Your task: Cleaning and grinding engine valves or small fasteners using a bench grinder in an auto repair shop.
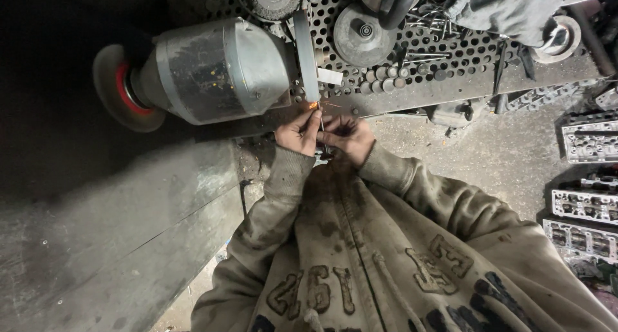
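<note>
Where a thin metal rod (pixel 321 121) meets the edge of a grey grinding wheel (pixel 306 55), small orange sparks (pixel 315 105) show at the contact point. The rod stands between both hands, its tip touching the wheel's lower rim, its lower end hidden by the fingers. The left hand (pixel 297 132) pinches the rod from the left, fingers curled close around it. The right hand (pixel 346 136) closes on it from the right, thumb and fingers bent inward, so both hands grasp the rod together, just beside each other. Grimy hoodie sleeves (pixel 277 197) run back from the wrists toward the camera.

The wheel sits on the right end of a bench grinder motor (pixel 219 71), a dusty grey housing lying across a perforated metal table (pixel 450 55). At the motor's far left end is a second wheel with a red hub (pixel 122 87). On the table behind the wheel lie a round dark disc (pixel 364 33), a row of small round metal pieces (pixel 386 81), and loose thin rods (pixel 428 20). A grey cloth (pixel 502 7) is bunched at the upper right. Metal cylinder heads (pixel 589 203) rest on the concrete floor (pixel 502 158) at the right edge.
</note>
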